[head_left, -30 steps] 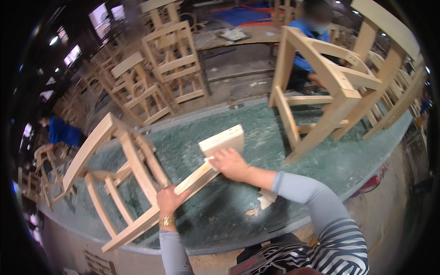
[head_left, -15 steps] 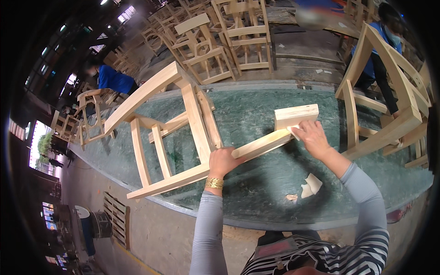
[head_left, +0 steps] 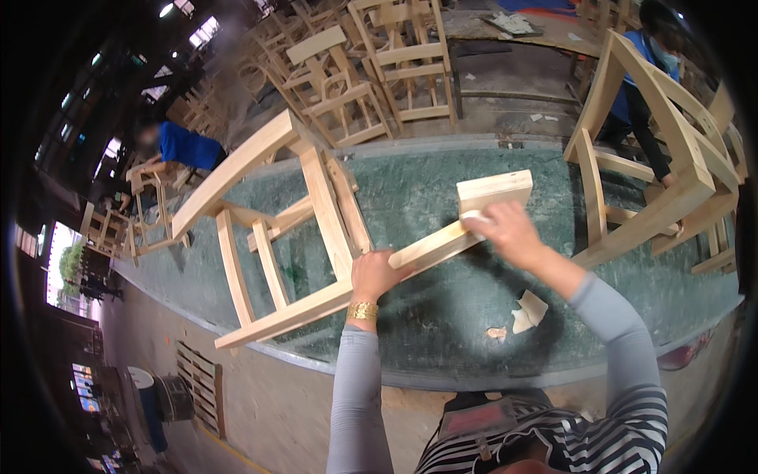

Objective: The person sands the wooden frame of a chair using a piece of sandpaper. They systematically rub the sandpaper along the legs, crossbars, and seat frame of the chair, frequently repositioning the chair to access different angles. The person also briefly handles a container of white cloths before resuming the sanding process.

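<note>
A bare wooden chair frame [head_left: 324, 205] lies on its side across the green-topped table. My left hand [head_left: 373, 276] is wrapped round its near long rail, beside the joint with a crosspiece. Farther right along the same rail, my right hand [head_left: 509, 235] is closed on a small pale folded sheet [head_left: 474, 221], which looks like sandpaper, and presses it to the wood. Just behind that hand a thick wooden block [head_left: 494, 189] sits at the rail's end; I cannot tell whether they are joined. Torn pale scraps [head_left: 530, 310] and a small tan piece [head_left: 496, 333] lie nearer me.
The green table [head_left: 426, 347] spans the view. Another wooden frame [head_left: 592, 189] stands at its right end, with a co-worker in blue behind it. At the far left a second person in blue [head_left: 185, 146] bends over a chair. Several chairs [head_left: 410, 55] stand beyond the table.
My right hand and the pale sheet have slid a little along the rail toward my left hand. My left hand keeps its grip. The whole view has shifted slightly.
</note>
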The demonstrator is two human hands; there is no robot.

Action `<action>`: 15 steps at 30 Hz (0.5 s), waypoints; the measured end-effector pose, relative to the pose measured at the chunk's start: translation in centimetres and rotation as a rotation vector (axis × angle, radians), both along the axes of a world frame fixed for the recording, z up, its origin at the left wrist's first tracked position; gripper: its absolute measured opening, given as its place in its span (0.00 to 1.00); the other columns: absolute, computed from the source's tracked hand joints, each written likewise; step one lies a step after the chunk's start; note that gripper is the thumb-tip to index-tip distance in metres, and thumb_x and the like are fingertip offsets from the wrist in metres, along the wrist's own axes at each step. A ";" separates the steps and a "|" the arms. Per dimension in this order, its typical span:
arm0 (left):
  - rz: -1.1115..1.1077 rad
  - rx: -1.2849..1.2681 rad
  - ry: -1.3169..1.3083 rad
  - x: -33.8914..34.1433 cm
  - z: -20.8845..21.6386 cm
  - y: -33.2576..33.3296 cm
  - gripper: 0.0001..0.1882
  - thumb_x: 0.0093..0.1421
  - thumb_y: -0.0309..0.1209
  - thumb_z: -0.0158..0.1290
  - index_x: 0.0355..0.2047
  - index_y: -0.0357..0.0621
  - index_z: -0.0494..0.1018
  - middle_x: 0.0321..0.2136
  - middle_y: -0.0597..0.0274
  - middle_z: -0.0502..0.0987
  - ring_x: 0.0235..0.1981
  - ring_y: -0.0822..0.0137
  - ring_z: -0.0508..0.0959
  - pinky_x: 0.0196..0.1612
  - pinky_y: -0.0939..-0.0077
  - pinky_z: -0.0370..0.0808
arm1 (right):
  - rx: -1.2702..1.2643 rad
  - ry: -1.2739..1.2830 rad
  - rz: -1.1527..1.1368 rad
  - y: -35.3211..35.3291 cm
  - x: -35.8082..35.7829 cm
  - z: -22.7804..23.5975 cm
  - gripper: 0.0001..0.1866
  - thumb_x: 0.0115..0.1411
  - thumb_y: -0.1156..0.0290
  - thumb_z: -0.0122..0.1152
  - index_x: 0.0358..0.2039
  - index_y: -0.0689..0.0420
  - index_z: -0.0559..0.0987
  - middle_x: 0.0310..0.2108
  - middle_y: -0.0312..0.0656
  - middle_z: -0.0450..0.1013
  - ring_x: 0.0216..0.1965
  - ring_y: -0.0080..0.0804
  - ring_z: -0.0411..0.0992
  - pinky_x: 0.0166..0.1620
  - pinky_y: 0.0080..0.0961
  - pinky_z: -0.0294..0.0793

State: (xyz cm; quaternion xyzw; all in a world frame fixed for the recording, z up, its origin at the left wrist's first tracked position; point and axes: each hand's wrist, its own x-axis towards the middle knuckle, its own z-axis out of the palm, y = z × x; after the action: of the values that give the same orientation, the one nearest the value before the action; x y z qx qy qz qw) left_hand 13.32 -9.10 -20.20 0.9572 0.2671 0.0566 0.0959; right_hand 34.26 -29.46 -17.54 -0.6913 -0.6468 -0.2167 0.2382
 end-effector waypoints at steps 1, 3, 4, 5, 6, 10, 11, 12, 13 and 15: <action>-0.007 0.024 -0.017 0.1 0.1 0.0 0.25 0.43 0.57 0.62 0.26 0.47 0.81 0.23 0.55 0.80 0.26 0.56 0.80 0.31 0.63 0.76 | -0.086 -0.020 0.015 1.2 -0.2 -0.4 0.15 0.52 0.73 0.52 0.41 0.50 0.78 0.31 0.37 0.67 0.37 0.33 0.68 0.39 0.30 0.63; -0.004 0.017 -0.031 0.1 0.1 -0.1 0.28 0.43 0.60 0.61 0.24 0.45 0.80 0.20 0.53 0.79 0.24 0.53 0.80 0.30 0.62 0.76 | -0.119 -0.142 -0.039 2.4 -0.5 -1.5 0.14 0.53 0.70 0.50 0.41 0.52 0.78 0.33 0.38 0.67 0.39 0.34 0.67 0.41 0.31 0.62; -0.001 0.018 -0.034 0.1 0.1 0.0 0.29 0.43 0.61 0.61 0.24 0.44 0.80 0.19 0.52 0.78 0.24 0.52 0.79 0.29 0.62 0.76 | -0.209 -0.162 -0.094 2.6 -0.5 -2.0 0.14 0.54 0.70 0.50 0.41 0.52 0.78 0.33 0.38 0.67 0.39 0.34 0.67 0.41 0.31 0.62; -0.020 0.026 -0.084 0.1 0.0 -0.1 0.31 0.42 0.62 0.61 0.23 0.43 0.80 0.18 0.50 0.77 0.23 0.51 0.79 0.28 0.61 0.75 | -0.129 -0.155 -0.093 2.3 -0.3 -2.3 0.14 0.54 0.70 0.50 0.41 0.52 0.78 0.34 0.38 0.67 0.39 0.34 0.67 0.42 0.32 0.62; -0.018 0.032 -0.079 0.2 0.0 0.0 0.31 0.42 0.62 0.61 0.23 0.42 0.80 0.18 0.50 0.77 0.23 0.51 0.79 0.28 0.61 0.75 | -0.137 -0.129 -0.100 1.7 0.0 -2.6 0.14 0.54 0.70 0.50 0.41 0.51 0.78 0.34 0.38 0.67 0.39 0.34 0.67 0.42 0.32 0.62; -0.016 0.059 -0.032 0.2 -0.4 0.2 0.33 0.42 0.63 0.60 0.24 0.41 0.79 0.17 0.49 0.77 0.23 0.50 0.79 0.28 0.60 0.75 | -0.178 -0.010 -0.196 -0.8 1.5 -2.9 0.15 0.55 0.70 0.50 0.42 0.49 0.78 0.34 0.38 0.68 0.39 0.34 0.66 0.43 0.33 0.60; 0.000 0.064 0.016 0.2 -0.4 0.2 0.33 0.42 0.63 0.60 0.24 0.41 0.79 0.17 0.48 0.77 0.22 0.50 0.79 0.28 0.60 0.75 | -0.159 0.063 -0.210 -1.4 1.6 -2.9 0.15 0.55 0.71 0.50 0.42 0.48 0.78 0.34 0.39 0.67 0.39 0.34 0.66 0.43 0.34 0.59; -0.014 0.055 -0.016 0.3 -0.4 0.2 0.33 0.41 0.63 0.60 0.24 0.40 0.79 0.17 0.48 0.77 0.22 0.50 0.79 0.28 0.60 0.75 | -0.136 0.071 -0.235 -1.8 1.6 -3.0 0.15 0.55 0.71 0.50 0.42 0.48 0.78 0.34 0.39 0.67 0.39 0.35 0.66 0.43 0.34 0.59; -0.014 0.047 -0.020 0.3 -0.5 0.1 0.34 0.41 0.64 0.60 0.24 0.40 0.79 0.17 0.48 0.77 0.22 0.50 0.79 0.28 0.60 0.75 | -0.125 0.090 -0.262 -2.1 1.7 -3.0 0.15 0.55 0.72 0.50 0.42 0.48 0.78 0.34 0.39 0.67 0.39 0.35 0.66 0.43 0.35 0.59; -0.012 0.035 -0.028 0.3 -0.4 0.0 0.34 0.42 0.64 0.60 0.24 0.40 0.79 0.17 0.48 0.77 0.23 0.50 0.79 0.28 0.61 0.75 | -0.116 0.147 -0.303 -2.4 1.6 -3.4 0.15 0.55 0.72 0.49 0.41 0.48 0.79 0.34 0.39 0.67 0.40 0.35 0.67 0.43 0.37 0.59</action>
State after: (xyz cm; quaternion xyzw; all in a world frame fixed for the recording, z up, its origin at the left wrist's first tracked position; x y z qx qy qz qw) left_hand 13.58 -9.07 -20.65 0.9595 0.2589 0.0742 0.0830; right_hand 35.82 -31.84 -20.93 -0.8074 -0.5277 -0.1614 0.2090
